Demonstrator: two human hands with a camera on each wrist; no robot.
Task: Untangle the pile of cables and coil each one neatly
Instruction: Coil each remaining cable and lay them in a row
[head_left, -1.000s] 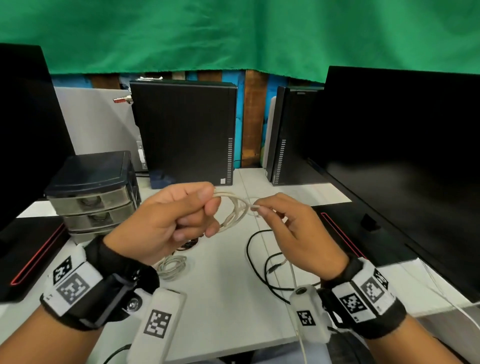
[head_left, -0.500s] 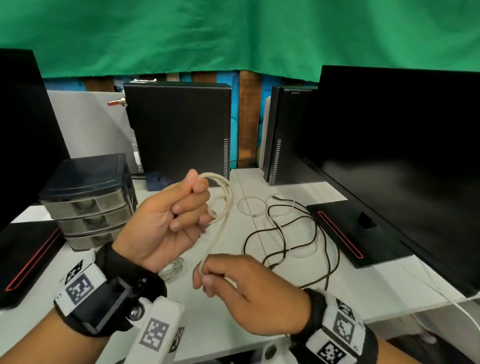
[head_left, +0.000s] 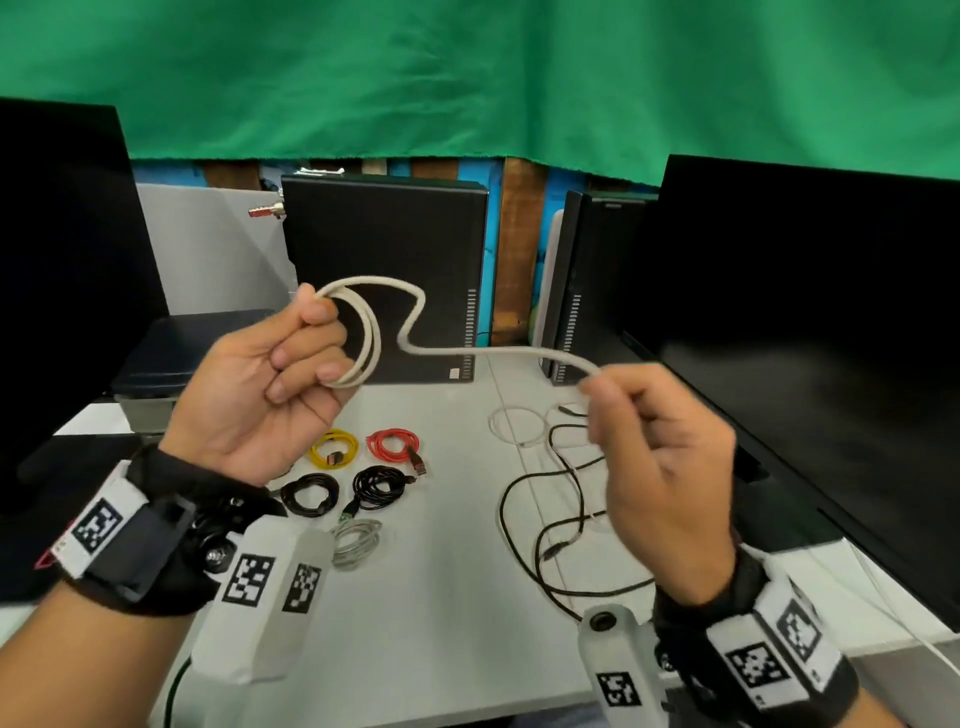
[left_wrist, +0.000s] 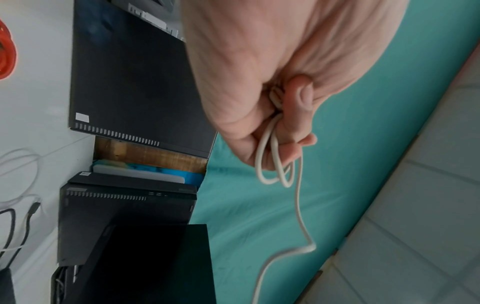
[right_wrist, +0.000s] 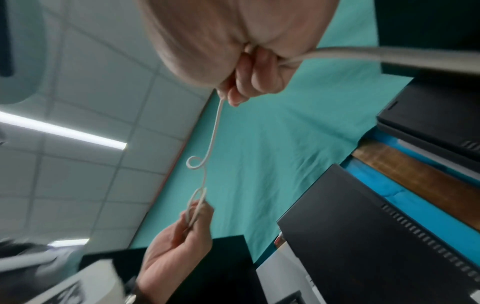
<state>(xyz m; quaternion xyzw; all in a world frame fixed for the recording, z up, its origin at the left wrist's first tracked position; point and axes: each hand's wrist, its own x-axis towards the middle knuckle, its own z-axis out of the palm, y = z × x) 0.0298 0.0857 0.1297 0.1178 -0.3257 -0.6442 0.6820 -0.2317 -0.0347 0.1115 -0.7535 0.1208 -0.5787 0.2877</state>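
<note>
Our left hand (head_left: 270, 395) grips the white cable (head_left: 410, 332) loops while our right hand (head_left: 660, 467) pinches its straight run, which we should feed in kink-free.

- Table (head_left: 441, 597): bare strip in the middle, between coiled cables (head_left: 363, 478) at left and loose black cable (head_left: 550, 519) at right.
- Monitor (head_left: 810, 322): walls the right side.
- Computer towers (head_left: 384, 270): close the back.

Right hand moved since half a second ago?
Yes. The right hand has risen from the near desk edge and gone right, toward the right monitor.
</note>
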